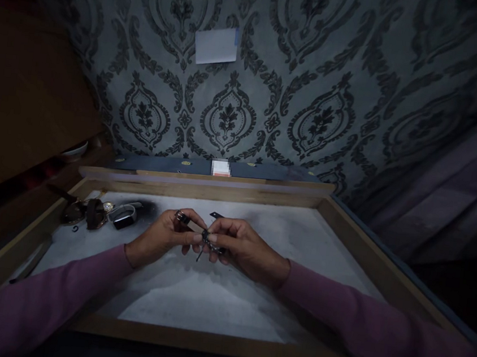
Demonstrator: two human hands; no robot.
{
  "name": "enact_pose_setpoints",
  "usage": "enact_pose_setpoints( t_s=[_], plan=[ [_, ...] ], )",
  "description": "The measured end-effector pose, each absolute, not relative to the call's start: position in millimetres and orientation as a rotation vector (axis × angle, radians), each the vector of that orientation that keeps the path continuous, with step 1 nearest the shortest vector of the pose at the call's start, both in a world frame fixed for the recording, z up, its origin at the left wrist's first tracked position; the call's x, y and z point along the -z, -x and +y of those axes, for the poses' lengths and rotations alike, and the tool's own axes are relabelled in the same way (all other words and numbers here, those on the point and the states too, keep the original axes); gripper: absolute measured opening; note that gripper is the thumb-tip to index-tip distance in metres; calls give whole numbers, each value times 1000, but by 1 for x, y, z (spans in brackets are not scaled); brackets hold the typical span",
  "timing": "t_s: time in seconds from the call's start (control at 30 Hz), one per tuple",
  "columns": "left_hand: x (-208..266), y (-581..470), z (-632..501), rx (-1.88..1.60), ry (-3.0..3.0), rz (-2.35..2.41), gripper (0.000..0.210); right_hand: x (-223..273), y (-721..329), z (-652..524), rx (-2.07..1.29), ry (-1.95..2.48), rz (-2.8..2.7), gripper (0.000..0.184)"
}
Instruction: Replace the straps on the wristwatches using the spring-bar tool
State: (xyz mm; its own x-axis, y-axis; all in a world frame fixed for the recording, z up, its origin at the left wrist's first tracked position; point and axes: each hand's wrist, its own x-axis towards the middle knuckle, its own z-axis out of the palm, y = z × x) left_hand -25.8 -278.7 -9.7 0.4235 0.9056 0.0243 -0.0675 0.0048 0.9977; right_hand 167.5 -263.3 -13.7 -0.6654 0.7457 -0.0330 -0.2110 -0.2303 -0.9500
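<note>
Both hands meet over the middle of the wooden tray. My left hand (173, 234) is closed on a black watch strap (183, 218), whose metal buckle shows above the fingers. My right hand (240, 245) pinches a small dark metallic piece (216, 249) at the strap's inner end; fingers hide most of it, and whether it is a watch case I cannot tell. A thin slender bar (200, 254) points down between the fingertips. Just behind the right fingers, the tip of a dark strap (216, 215) with a hole shows; what it joins is hidden.
The tray's wooden rim (221, 344) surrounds a pale lining. Inside at the left lie a smartwatch (124, 217), brown-strapped watches (95, 214) and a long narrow tool (31, 262). A patterned wall (273, 91) bearing a white card (216, 46) stands behind.
</note>
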Motion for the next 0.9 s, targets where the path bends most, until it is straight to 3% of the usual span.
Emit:
enact_pose_setpoints(
  t_s=[0.9],
  plan=[
    [2,23,-283,-877,-1418,905,32,20,-168,-262,-1931,615,-1481,27]
  ],
)
